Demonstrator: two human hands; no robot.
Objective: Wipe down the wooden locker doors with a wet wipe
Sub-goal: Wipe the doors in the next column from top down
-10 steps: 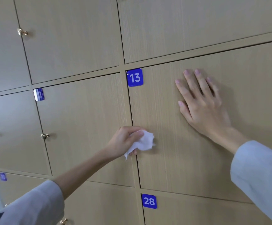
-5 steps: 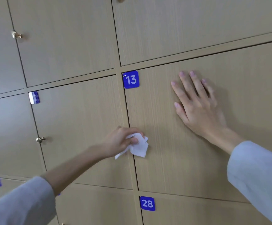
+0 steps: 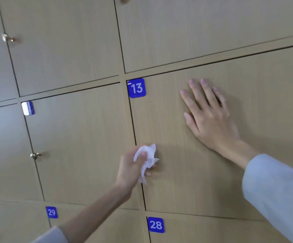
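Door 13 (image 3: 186, 155): I see it shut, its left edge on the seam where the wiping is going on.
Wipe (image 3: 148, 159): bunched white wad at that seam, low on the door; half a second ago it trailed below the fist, now it sits above the knuckles.
Left hand (image 3: 133, 170): fingers curled round the wipe, wrist turned upward since the last look; I judge a fresh upward stroke is starting.
Right hand (image 3: 210, 118): flat on door 13, fingers spread, unmoved.
Contact: blur at the wad, so I cannot tell if it presses the wood.
Edges: tag 13 (image 3: 136, 88) above on the seam, tag 28 (image 3: 156, 225) below.
Room: bare wood between wipe and right hand; knob (image 3: 35, 155) well apart to the left.
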